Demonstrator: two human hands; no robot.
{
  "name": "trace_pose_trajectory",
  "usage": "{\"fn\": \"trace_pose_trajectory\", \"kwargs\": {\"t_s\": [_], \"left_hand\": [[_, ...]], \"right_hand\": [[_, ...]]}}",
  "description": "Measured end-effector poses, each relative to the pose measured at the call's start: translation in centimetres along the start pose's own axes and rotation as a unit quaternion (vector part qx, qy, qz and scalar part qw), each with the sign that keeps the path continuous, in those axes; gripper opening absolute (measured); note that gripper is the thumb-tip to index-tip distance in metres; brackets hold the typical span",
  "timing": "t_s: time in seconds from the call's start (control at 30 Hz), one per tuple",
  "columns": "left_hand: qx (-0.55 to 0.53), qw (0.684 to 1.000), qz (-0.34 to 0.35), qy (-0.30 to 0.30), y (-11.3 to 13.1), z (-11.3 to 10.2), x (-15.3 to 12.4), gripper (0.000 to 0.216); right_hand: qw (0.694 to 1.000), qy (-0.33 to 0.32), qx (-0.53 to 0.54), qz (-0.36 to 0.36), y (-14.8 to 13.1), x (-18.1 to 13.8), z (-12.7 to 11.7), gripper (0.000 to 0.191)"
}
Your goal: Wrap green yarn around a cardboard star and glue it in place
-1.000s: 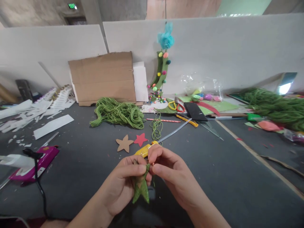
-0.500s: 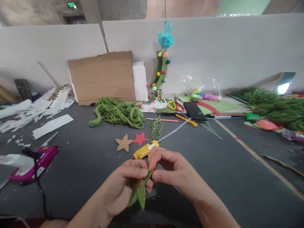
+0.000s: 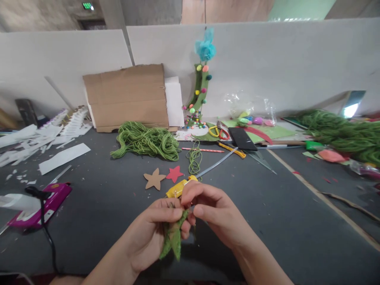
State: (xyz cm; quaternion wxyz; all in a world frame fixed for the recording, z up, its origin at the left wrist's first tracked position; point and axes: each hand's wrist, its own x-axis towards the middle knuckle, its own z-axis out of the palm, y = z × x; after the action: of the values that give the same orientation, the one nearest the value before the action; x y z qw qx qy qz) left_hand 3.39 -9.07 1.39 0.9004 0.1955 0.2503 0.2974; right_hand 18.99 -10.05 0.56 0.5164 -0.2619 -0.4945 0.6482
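Head view, left hand: your left hand was closed around the green wrapped piece, with the thumb pressing on its top.
Head view, right hand: your right hand pinched the upper tip of the same piece and touched the left fingers.
Piece position: it hung between both hands, above the near edge of the dark surface.
Done, as I judge: the visible part was already covered in green yarn.
Left, as I judge: only the top end seemed in work. The brown star and the red star lay bare near the middle.
Nearby: a yellow tool lay just behind your fingers, and the green yarn bundle lay toward the far edge.
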Motion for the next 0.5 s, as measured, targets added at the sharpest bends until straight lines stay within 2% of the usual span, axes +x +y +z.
{"fn": "trace_pose_trajectory", "kwargs": {"t_s": [0.13, 0.23, 0.3, 0.4, 0.5], "left_hand": [[0.014, 1.000, -0.009, 0.009, -0.07, -0.01, -0.12, 0.003], [0.019, 1.000, -0.008, 0.006, -0.15, -0.02, -0.35, 0.006], [0.017, 1.000, -0.005, -0.001, -0.11, -0.03, -0.42, 0.004], [0.016, 1.000, 0.016, -0.001, 0.05, -0.09, -0.32, 0.003], [0.027, 0.999, 0.038, 0.014, 0.20, -0.18, -0.19, 0.004]], "right_hand": [[0.999, -0.003, -0.029, 0.033, -0.21, -0.11, -0.09, 0.001], [0.999, -0.012, -0.024, 0.039, -0.29, -0.18, 0.05, 0.004], [0.999, -0.014, -0.008, 0.029, -0.20, -0.13, 0.16, 0.003], [0.999, 0.018, 0.031, -0.001, -0.07, 0.03, 0.19, 0.009], [0.999, 0.038, 0.005, -0.006, -0.14, 0.13, 0.09, 0.006]]}}
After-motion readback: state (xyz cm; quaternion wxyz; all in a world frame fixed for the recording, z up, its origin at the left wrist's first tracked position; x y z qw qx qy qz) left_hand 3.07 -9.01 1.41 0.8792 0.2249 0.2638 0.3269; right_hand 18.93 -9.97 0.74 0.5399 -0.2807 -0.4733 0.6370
